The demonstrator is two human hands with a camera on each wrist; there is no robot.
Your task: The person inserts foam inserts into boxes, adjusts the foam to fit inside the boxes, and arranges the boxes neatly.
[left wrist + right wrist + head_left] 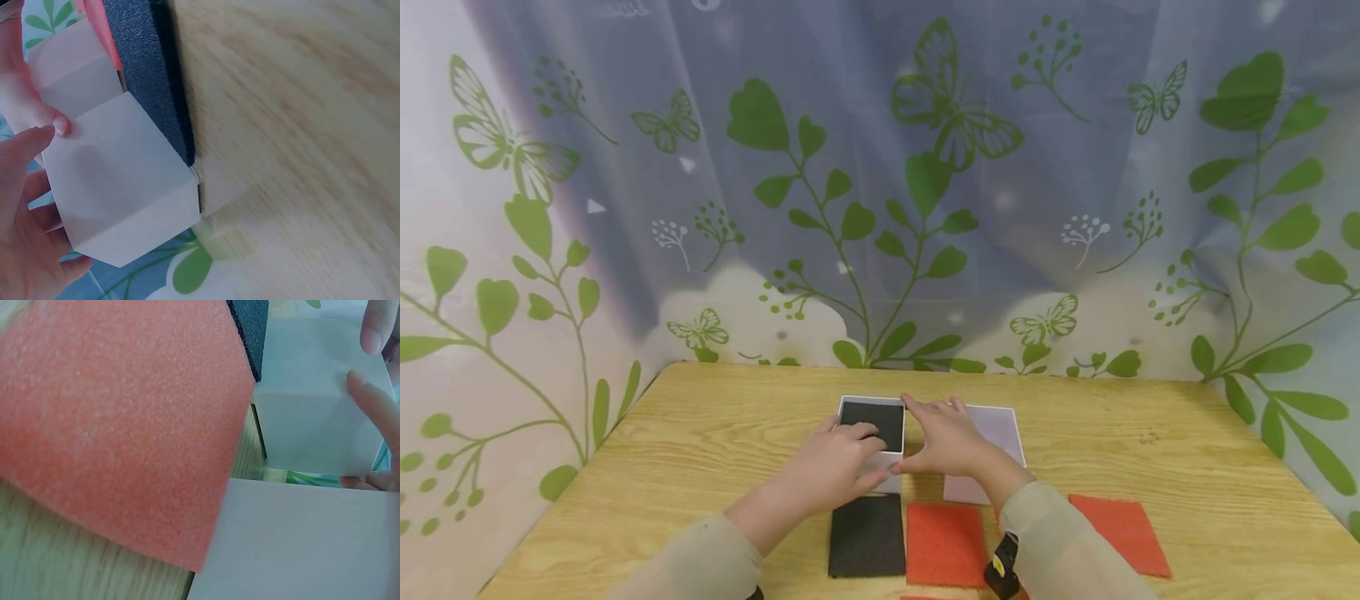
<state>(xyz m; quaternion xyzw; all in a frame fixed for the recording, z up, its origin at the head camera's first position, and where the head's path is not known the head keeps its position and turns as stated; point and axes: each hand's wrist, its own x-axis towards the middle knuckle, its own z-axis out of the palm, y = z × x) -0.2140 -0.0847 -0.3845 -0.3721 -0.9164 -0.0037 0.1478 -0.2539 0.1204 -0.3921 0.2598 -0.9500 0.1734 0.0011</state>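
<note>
A white box (868, 473) stands on the table with a black foam sheet (889, 421) lying in its opening. My left hand (837, 462) reaches over its left side, fingers on the foam and thumb near the front wall. Spanning the right side, my right hand (951, 442) grips the box between a thumb at the near corner and a finger at the far corner. In the left wrist view, the two thumbs come close together at the rim of the box (119, 169). The left fingertips are partly hidden there.
A second white box (1000, 425) stands to the right, partly behind my right forearm. In front lie another black foam sheet (867, 537) and a red foam sheet (946, 543). Farther right is a red sheet (1122, 533). A patterned curtain (880, 208) hangs behind the table.
</note>
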